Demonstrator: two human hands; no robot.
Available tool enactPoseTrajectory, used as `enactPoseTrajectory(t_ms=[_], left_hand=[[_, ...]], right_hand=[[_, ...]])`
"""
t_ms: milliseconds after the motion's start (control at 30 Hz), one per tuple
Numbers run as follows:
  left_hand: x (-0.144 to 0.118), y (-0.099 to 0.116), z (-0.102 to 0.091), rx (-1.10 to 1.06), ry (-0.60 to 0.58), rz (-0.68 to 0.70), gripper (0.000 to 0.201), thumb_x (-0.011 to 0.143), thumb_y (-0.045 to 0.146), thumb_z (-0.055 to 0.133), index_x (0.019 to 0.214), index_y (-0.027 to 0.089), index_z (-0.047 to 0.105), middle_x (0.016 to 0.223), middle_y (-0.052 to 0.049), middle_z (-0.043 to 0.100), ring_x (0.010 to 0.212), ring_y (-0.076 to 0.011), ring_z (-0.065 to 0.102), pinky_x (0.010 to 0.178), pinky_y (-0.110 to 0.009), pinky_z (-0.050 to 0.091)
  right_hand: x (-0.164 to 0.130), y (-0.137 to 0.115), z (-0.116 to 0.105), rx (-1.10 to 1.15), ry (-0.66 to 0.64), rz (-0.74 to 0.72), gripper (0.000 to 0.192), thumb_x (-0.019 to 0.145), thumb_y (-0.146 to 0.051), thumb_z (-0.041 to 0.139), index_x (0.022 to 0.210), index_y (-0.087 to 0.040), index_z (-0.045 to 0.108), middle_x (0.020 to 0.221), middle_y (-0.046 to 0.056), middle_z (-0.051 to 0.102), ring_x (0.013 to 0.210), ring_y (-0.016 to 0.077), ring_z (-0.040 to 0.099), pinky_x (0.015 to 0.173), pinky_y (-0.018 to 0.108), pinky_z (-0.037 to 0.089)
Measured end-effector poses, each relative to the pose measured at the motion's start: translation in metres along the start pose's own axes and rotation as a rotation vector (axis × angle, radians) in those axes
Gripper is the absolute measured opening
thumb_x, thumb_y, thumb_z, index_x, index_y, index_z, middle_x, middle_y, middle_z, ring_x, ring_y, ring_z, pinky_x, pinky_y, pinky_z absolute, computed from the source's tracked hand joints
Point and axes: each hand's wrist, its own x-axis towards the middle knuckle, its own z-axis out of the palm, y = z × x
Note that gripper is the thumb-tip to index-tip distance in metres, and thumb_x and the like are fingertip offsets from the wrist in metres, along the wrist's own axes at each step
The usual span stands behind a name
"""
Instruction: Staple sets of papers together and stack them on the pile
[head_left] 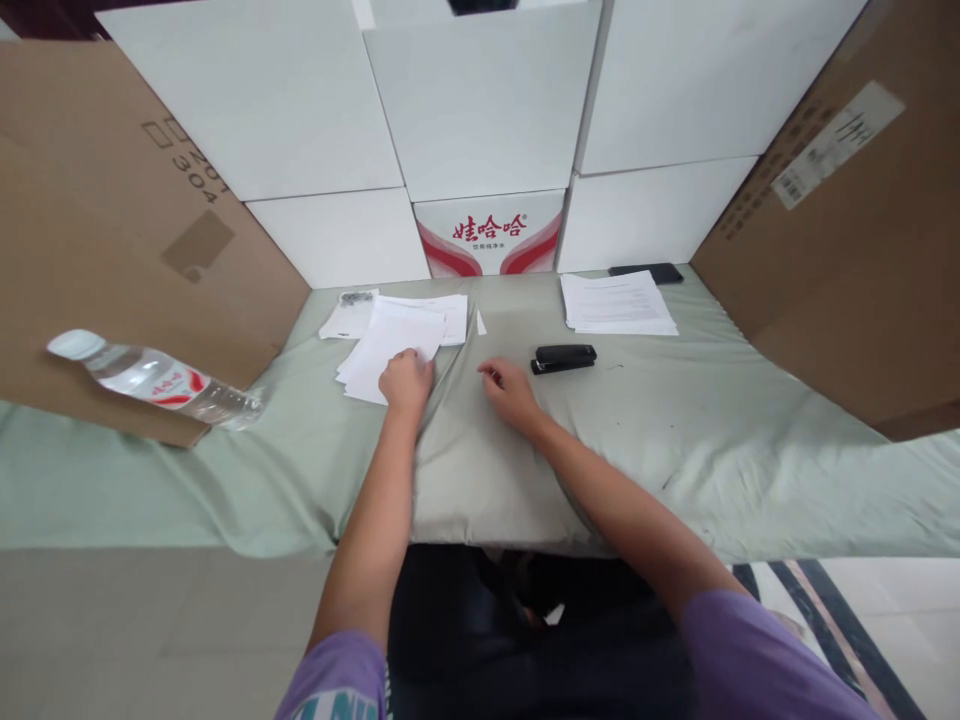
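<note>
Left hand (406, 380): my fingers curled down, pressing the near edge of the loose paper sheets (390, 350).
Right hand (508, 388): fingers bent loosely together on the green cloth (675, 440), holding nothing.
Stapler (564, 358): black, just right of my right fingertips.
Printed stack (619, 302): beyond the stapler; text too small to read.
Carton (489, 235): red Chinese lettering "娃哈哈", straight ahead.
Bottle (161, 385): red-and-white label, far left.
Cardboard (127, 220): "304" printed.

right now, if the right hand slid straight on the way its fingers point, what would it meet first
Probably the small white paper scrap on the pale green cloth; the right hand points up-left, away from the black stapler. Depth is uncertain.
</note>
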Motion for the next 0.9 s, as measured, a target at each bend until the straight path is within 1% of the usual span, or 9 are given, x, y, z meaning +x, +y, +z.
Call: enactPoseTrajectory(t_ms=[133,300,467,533,633,733,800,833,900], left_hand=[[0.001,0.000,-0.002,0.023,-0.026,-0.023,0.039,0.095,0.037,0.039,0.110,0.019,0.070,0.108,-0.017,0.070,0.101,-0.0346,0.066,0.083,-0.046,0.048],[0.000,0.001,-0.002,0.027,0.035,0.028,0.039,0.089,0.044,0.051,0.112,0.018,0.069,0.116,-0.016,0.069,0.104,-0.0334,0.065,0.082,-0.042,0.049],[0.001,0.004,-0.001,0.061,0.012,0.001,0.032,0.093,0.031,0.042,0.099,0.018,0.071,0.107,-0.016,0.071,0.094,-0.0307,0.067,0.076,-0.039,0.047],[0.000,0.003,-0.003,0.036,0.060,0.037,0.030,0.093,0.027,0.041,0.097,0.017,0.069,0.106,-0.017,0.070,0.094,-0.0302,0.067,0.077,-0.038,0.046],[-0.003,0.000,-0.010,-0.201,0.212,0.174,0.026,0.096,0.029,0.040,0.100,0.017,0.063,0.100,-0.014,0.069,0.088,-0.0250,0.065,0.076,-0.033,0.044],[-0.008,-0.001,-0.012,-0.665,0.304,0.314,0.023,0.098,0.039,0.043,0.101,0.020,0.057,0.073,-0.001,0.060,0.064,-0.0156,0.055,0.063,-0.025,0.039],[-0.009,0.002,-0.007,-0.922,0.297,0.334,0.025,0.097,0.045,0.046,0.096,0.021,0.055,0.060,0.005,0.045,0.051,-0.0122,0.042,0.054,-0.023,0.033],[-0.008,0.003,-0.003,-1.002,0.273,0.321,0.026,0.097,0.047,0.047,0.094,0.021,0.054,0.058,0.006,0.040,0.049,-0.0115,0.038,0.052,-0.022,0.031],[-0.006,0.005,0.003,-1.045,0.179,0.284,0.030,0.095,0.050,0.047,0.090,0.021,0.055,0.056,0.007,0.039,0.049,-0.0115,0.038,0.051,-0.022,0.032]], right_hand=[[0.001,0.002,0.000,0.021,0.003,0.000,0.022,0.082,-0.019,0.047,0.092,-0.020,0.067,0.089,0.004,0.066,0.074,0.0164,0.056,0.074,0.031,0.044],[0.001,0.002,-0.001,0.033,0.004,0.022,0.022,0.083,-0.020,0.048,0.093,-0.019,0.067,0.089,0.004,0.067,0.074,0.0161,0.056,0.073,0.030,0.044],[0.002,0.000,-0.001,0.061,0.011,0.042,0.021,0.082,-0.019,0.048,0.091,-0.019,0.067,0.087,0.005,0.067,0.074,0.0162,0.057,0.072,0.031,0.045],[0.002,-0.001,-0.002,0.082,0.019,0.061,0.019,0.083,-0.021,0.050,0.090,-0.019,0.068,0.087,0.005,0.068,0.074,0.0161,0.057,0.072,0.031,0.046],[0.004,-0.004,-0.004,0.199,0.042,0.110,0.019,0.084,-0.029,0.055,0.095,-0.020,0.067,0.097,0.006,0.070,0.083,0.0172,0.061,0.074,0.031,0.048],[0.007,-0.005,-0.009,0.465,0.051,0.172,0.038,0.080,-0.042,0.067,0.112,-0.023,0.064,0.122,0.009,0.067,0.107,0.0208,0.063,0.085,0.034,0.052],[0.009,-0.002,-0.011,0.675,0.022,0.238,0.051,0.075,-0.050,0.073,0.118,-0.024,0.063,0.128,0.009,0.065,0.115,0.0232,0.061,0.094,0.037,0.052],[0.009,0.000,-0.012,0.766,0.004,0.289,0.054,0.073,-0.054,0.075,0.116,-0.023,0.064,0.125,0.009,0.068,0.114,0.0245,0.063,0.095,0.040,0.052],[0.010,0.004,-0.014,0.881,-0.002,0.407,0.054,0.069,-0.057,0.078,0.108,-0.021,0.066,0.111,0.010,0.073,0.105,0.0272,0.067,0.094,0.044,0.054]])
